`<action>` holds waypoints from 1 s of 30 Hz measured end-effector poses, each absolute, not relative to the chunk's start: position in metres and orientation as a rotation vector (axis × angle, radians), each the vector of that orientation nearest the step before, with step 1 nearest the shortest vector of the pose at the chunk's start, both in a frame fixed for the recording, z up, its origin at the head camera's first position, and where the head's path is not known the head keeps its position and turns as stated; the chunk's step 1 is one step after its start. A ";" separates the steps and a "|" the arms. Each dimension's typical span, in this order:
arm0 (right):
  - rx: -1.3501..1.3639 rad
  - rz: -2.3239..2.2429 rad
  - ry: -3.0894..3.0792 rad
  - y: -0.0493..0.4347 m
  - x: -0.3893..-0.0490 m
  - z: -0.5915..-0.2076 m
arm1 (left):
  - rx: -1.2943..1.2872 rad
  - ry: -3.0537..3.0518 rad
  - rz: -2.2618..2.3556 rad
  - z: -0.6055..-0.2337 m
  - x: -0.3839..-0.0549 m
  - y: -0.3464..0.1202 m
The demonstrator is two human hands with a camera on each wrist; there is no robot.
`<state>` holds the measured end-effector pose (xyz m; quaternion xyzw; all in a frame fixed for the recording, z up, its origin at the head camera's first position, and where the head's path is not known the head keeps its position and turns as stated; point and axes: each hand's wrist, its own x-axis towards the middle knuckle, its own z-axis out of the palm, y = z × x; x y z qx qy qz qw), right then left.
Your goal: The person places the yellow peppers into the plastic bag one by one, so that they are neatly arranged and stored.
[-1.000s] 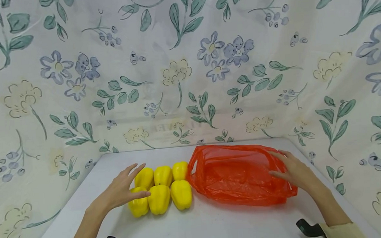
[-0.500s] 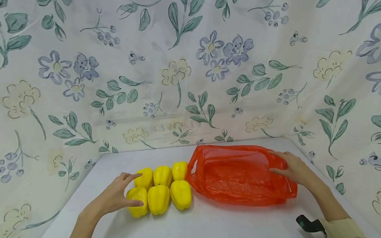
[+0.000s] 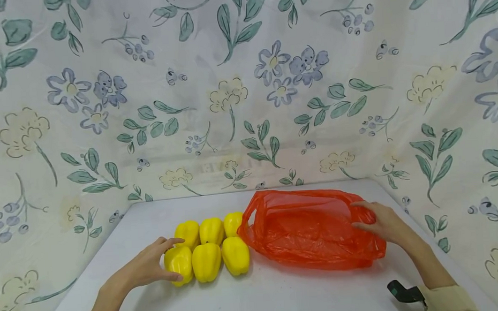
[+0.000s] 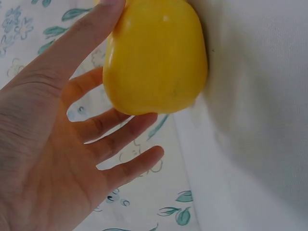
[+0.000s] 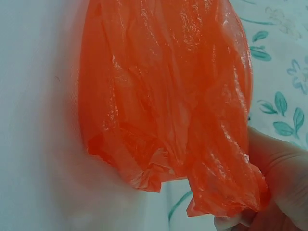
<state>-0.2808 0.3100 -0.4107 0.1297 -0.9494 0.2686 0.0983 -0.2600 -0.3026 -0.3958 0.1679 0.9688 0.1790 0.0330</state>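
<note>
Several yellow bell peppers stand close together in two rows on the white table. My left hand [image 3: 146, 264] is at the front-left bell pepper [image 3: 179, 265], its thumb at the near side and index finger at the far side. In the left wrist view the thumb overlaps that yellow pepper [image 4: 156, 57], and the other fingers stretch loosely behind and below it. To the right lies a red plastic bag [image 3: 303, 230], lying on its side. My right hand [image 3: 385, 221] holds the bag's right end; in the right wrist view, fingers [image 5: 284, 185] curl round a gathered corner of the red bag [image 5: 163, 91].
The white table [image 3: 282, 299] ends at a floral-patterned cloth [image 3: 247, 122] behind and at the sides. The bag's left handle loop overlaps the back-right pepper [image 3: 232, 223]. A black wrist device [image 3: 404, 292] sits by the right sleeve.
My left hand has come back left and lowered from above the peppers to the front-left one. The bag's left end has shifted slightly left; my right hand stays at its right end.
</note>
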 end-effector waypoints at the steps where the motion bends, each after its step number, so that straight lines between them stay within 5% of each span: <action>1: 0.386 0.800 -2.809 0.310 -0.280 -0.411 | 0.519 2.976 0.549 -0.396 -0.260 -0.303; 30: 0.386 0.861 -2.876 0.308 -0.277 -0.409 | 0.613 2.847 0.722 -0.413 -0.253 -0.317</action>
